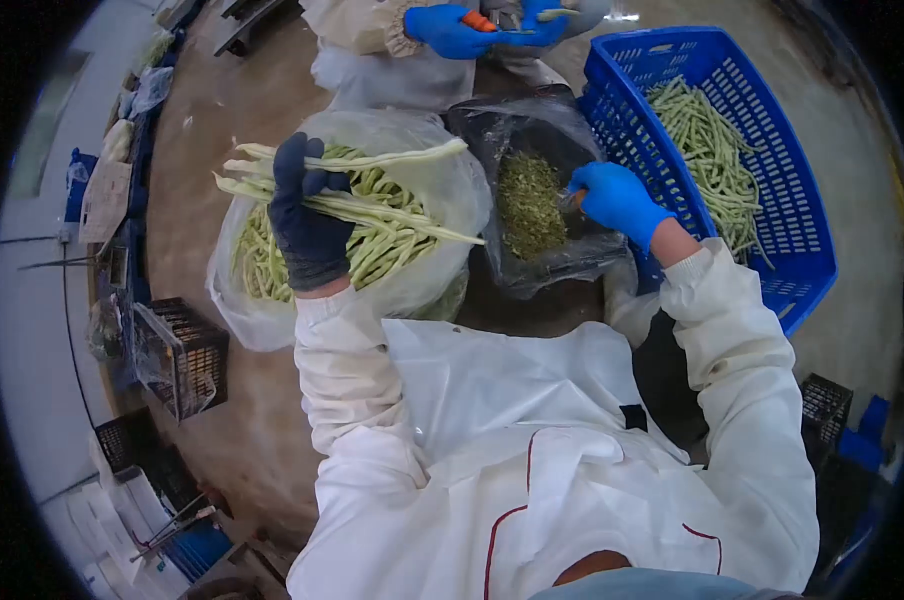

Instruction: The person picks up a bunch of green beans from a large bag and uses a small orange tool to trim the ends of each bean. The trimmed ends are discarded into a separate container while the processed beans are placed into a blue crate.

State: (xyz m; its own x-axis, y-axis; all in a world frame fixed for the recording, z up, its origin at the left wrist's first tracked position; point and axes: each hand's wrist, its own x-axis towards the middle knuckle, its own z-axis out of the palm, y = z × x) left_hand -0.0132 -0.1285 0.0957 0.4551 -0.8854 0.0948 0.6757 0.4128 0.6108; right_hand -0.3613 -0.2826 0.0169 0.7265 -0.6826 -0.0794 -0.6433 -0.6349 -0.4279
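My left hand [310, 215], in a dark glove, is closed around a small bunch of long, pale green beans [402, 158]. It is above an open clear plastic bag [435, 185] full of similar beans. In a blue glove, my right hand [622, 205] has its fingers pinched together, with a small brownish-orange bit showing at the fingertips. What it grips is too small to name. Below and left of that hand, a dark container lined with plastic [584, 255] holds a heap of green bean trimmings [530, 205].
A blue perforated crate [802, 235] with green beans [707, 150] stands at the right. Across from me, a co-worker's blue-gloved hands [452, 32] hold an orange-handled tool [478, 21] and a bean piece. Black crates [187, 360] sit along the left wall.
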